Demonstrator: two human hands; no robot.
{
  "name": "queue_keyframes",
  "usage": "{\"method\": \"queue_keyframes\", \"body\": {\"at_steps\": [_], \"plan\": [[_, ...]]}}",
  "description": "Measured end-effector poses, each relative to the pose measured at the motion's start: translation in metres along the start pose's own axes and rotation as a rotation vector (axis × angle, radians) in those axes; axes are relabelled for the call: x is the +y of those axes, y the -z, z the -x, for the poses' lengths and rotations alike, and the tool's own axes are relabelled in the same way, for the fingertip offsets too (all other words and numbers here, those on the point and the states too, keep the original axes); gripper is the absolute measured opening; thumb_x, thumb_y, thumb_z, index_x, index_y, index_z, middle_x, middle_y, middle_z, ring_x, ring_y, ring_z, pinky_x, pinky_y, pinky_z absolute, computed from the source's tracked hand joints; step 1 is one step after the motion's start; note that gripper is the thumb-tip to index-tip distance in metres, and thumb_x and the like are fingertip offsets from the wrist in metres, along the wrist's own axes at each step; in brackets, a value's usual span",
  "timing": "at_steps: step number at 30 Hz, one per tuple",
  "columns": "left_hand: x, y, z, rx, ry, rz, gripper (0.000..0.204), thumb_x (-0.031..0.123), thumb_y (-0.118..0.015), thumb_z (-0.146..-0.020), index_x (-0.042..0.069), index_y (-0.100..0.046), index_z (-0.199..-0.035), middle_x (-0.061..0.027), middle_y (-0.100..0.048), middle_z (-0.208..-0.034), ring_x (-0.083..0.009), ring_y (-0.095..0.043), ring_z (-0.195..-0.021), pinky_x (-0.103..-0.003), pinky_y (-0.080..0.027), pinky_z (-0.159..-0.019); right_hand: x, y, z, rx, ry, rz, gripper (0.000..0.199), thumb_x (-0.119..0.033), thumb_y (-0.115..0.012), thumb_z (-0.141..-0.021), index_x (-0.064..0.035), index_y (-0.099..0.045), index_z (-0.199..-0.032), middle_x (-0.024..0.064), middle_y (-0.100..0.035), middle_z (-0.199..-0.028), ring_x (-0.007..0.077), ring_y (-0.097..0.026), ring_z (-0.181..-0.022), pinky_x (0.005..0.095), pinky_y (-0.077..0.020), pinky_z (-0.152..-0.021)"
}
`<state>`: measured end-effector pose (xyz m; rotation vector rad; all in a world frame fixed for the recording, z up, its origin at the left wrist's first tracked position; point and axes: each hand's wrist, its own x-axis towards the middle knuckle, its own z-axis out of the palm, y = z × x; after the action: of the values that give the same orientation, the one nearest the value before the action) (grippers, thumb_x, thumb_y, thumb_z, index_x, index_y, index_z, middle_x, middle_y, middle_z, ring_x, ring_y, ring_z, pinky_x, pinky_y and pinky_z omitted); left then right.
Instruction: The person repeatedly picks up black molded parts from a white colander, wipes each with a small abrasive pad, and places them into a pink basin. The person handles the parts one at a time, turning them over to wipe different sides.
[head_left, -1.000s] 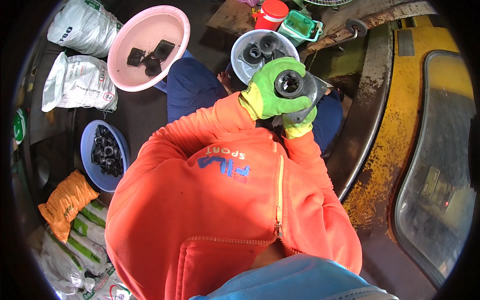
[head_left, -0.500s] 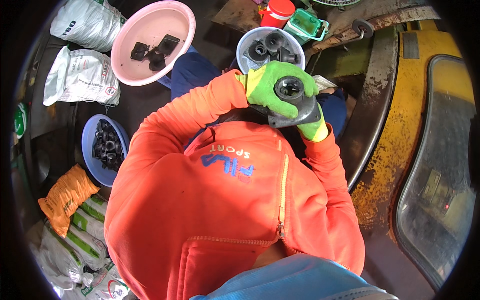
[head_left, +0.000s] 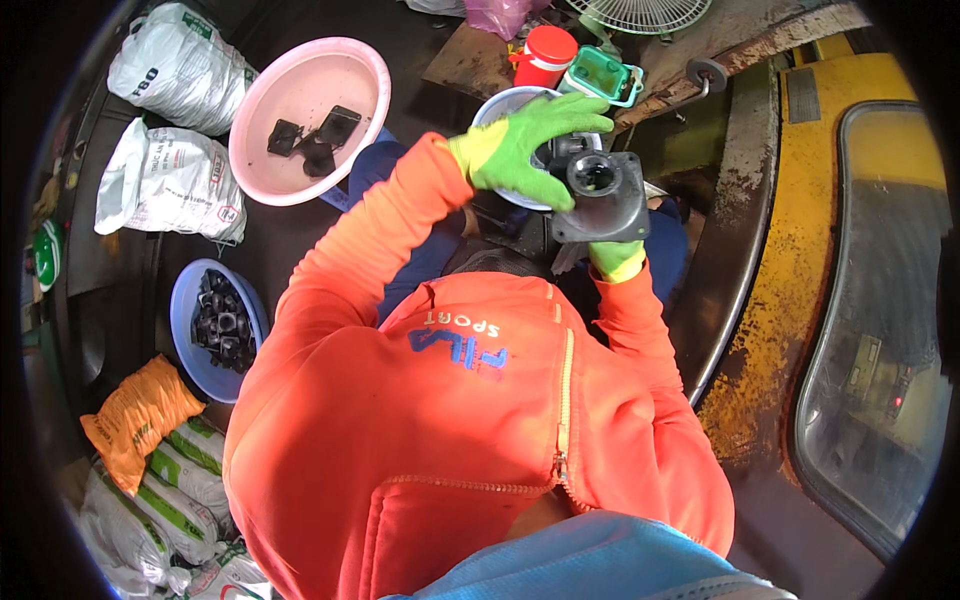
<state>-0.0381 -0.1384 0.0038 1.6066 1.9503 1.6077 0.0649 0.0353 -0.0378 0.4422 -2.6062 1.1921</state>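
Note:
My right hand (head_left: 617, 258), in a green and yellow glove, is closed on a black rubber part (head_left: 612, 212) from below; its fingers are mostly hidden behind it. The part has a square flange with corner holes and a round, open collar facing up. My left hand (head_left: 528, 150), gloved the same way, is spread open just left of the part, its thumb close to the flange edge. Whether the thumb touches it I cannot tell. Behind the hands stands a pale blue basin (head_left: 492, 108) with more black parts, partly covered by my left hand.
At the far left a pink basin (head_left: 250, 130) holds a few black pieces, and a blue basin (head_left: 190, 345) holds many small ones. White sacks (head_left: 175, 185) and an orange sack (head_left: 140, 425) line the left. A yellow machine (head_left: 800, 250) bounds the right. A red container (head_left: 546, 55) stands beyond.
My left hand has opened and moved left off the black part, which it was wrapped around. The part stays in my right hand, slightly farther right. The view has shifted a little.

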Motion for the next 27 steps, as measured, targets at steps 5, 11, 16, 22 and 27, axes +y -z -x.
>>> {"method": "queue_keyframes", "body": {"at_steps": [5,11,16,22,27], "plan": [[0.008,-0.067,0.012,0.445,0.086,0.091,0.053,0.026,-0.085,-0.059,0.007,-0.064,-0.104,-0.014,-0.06,-0.123,-0.0312,-0.054,-0.119,-0.043,-0.042,-0.1,-0.009,-0.023,0.008,0.316,-0.184,-0.351,0.051,-0.021,-0.069,-0.081,-0.0069,-0.051,-0.126,0.0095,-0.058,-0.117,0.0257,-0.056,-0.112,0.034,-0.0438,-0.093],[0.01,-0.061,0.015,0.419,-0.059,0.191,0.047,0.019,-0.085,-0.06,0.007,-0.064,-0.1,-0.0109,-0.065,-0.112,-0.0264,-0.063,-0.102,-0.038,-0.05,-0.088,-0.023,-0.016,0.011,0.222,-0.202,-0.559,0.041,-0.022,-0.061,-0.086,-0.0062,-0.051,-0.122,0.0084,-0.058,-0.112,0.0214,-0.058,-0.107,0.032,-0.0459,-0.088],[0.021,-0.045,0.015,0.287,-0.084,0.305,0.041,0.015,-0.082,-0.065,0.007,-0.063,-0.1,-0.0114,-0.065,-0.113,-0.0254,-0.062,-0.102,-0.037,-0.049,-0.089,-0.037,0.001,0.004,-0.01,-0.248,-0.513,0.046,-0.019,-0.064,-0.082,-0.0076,-0.051,-0.125,0.006,-0.058,-0.113,0.0205,-0.057,-0.11,0.0321,-0.0461,-0.089],[0.022,-0.036,0.017,0.084,-0.163,0.335,0.042,0.016,-0.08,-0.067,0.006,-0.062,-0.103,-0.014,-0.063,-0.115,-0.0285,-0.06,-0.105,-0.04,-0.048,-0.091,-0.04,0.016,0.01,-0.116,0.086,-0.179,0.05,-0.016,-0.072,-0.075,-0.0096,-0.056,-0.122,0.007,-0.06,-0.117,0.0212,-0.059,-0.11,0.0345,-0.0474,-0.091],[0.024,-0.03,0.016,-0.132,-0.084,0.585,0.044,0.017,-0.081,-0.063,0.006,-0.063,-0.101,-0.0136,-0.065,-0.112,-0.0308,-0.06,-0.106,-0.044,-0.046,-0.094,-0.036,0.017,0.017,-0.156,0.299,-0.004,0.051,-0.02,-0.077,-0.071,-0.0092,-0.059,-0.118,0.0072,-0.061,-0.114,0.0217,-0.06,-0.106,0.0351,-0.0485,-0.089]]}}
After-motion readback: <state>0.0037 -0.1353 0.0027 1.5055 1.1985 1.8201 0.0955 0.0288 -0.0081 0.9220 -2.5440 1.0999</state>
